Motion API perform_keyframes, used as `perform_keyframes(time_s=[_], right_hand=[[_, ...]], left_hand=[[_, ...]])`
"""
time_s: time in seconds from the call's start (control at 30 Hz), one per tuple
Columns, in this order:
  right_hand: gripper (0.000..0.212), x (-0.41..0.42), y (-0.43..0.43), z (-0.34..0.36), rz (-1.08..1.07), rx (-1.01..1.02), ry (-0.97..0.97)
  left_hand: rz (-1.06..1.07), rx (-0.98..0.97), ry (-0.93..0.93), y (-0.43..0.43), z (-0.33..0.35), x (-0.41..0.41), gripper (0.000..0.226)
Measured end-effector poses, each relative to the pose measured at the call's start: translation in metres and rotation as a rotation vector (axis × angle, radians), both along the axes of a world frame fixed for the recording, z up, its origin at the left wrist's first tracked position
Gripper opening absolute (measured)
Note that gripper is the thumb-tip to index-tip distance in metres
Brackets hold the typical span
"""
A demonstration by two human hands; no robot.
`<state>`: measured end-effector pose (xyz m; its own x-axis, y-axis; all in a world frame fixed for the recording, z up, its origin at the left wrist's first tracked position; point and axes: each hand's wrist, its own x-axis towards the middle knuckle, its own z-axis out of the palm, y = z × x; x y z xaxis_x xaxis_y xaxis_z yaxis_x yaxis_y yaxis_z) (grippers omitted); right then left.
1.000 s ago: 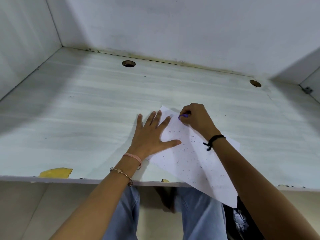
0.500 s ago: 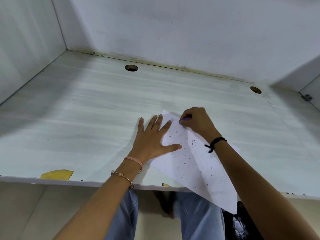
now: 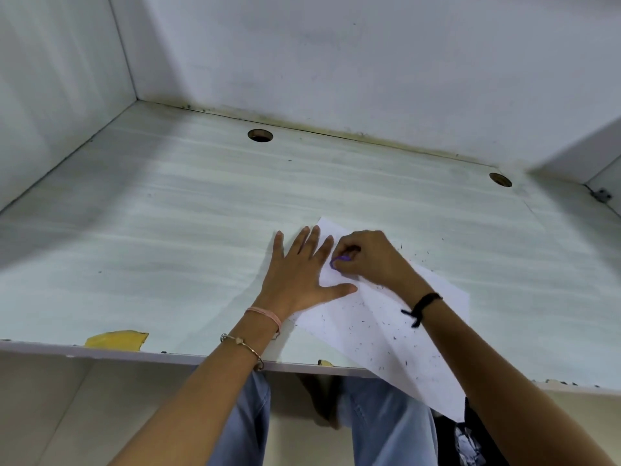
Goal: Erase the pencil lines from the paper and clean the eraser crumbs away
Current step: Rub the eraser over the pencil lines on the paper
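A white sheet of paper (image 3: 379, 331) lies slanted on the pale desk (image 3: 168, 237), its near corner hanging over the front edge. Dark eraser crumbs (image 3: 376, 317) are scattered across it, and some lie on the desk beyond its far right edge. My left hand (image 3: 299, 274) presses flat on the paper's left part, fingers spread. My right hand (image 3: 366, 257) is closed around a small purple eraser (image 3: 337, 262), whose tip touches the paper just beside my left fingers. No pencil lines can be made out.
Walls close the desk in at the back, left and right. Two round cable holes (image 3: 259, 135) (image 3: 500, 179) sit near the back edge. A yellow chipped patch (image 3: 117, 339) marks the front edge at the left. My knees in blue jeans (image 3: 386, 425) are under the desk.
My right hand with the eraser has slid down and left along the paper, closer to my left fingers. My left hand stays flat. The view has tilted slightly.
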<state>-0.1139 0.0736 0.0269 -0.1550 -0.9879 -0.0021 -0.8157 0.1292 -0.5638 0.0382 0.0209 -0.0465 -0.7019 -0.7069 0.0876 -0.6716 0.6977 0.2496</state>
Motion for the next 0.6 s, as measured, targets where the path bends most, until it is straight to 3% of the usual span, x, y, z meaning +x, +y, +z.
perform_keyframes(time_s=[0.07, 0.23, 0.47, 0.6], right_hand=[[0.006, -0.003, 0.0, -0.007, -0.021, -0.022, 0.013], [0.007, -0.045, -0.022, -0.004, -0.315, -0.094, 0.018], [0.003, -0.012, -0.008, -0.005, -0.079, -0.027, -0.023], [0.004, -0.036, -0.023, -0.006, -0.245, -0.075, -0.019]], left_hand=[[0.0, -0.004, -0.001, 0.0, 0.0, 0.0, 0.109], [0.002, 0.032, -0.002, 0.001, 0.005, 0.001, 0.105], [0.0, 0.041, 0.007, 0.001, 0.004, 0.0, 0.101], [-0.004, 0.047, 0.0, 0.001, 0.005, 0.002, 0.102]])
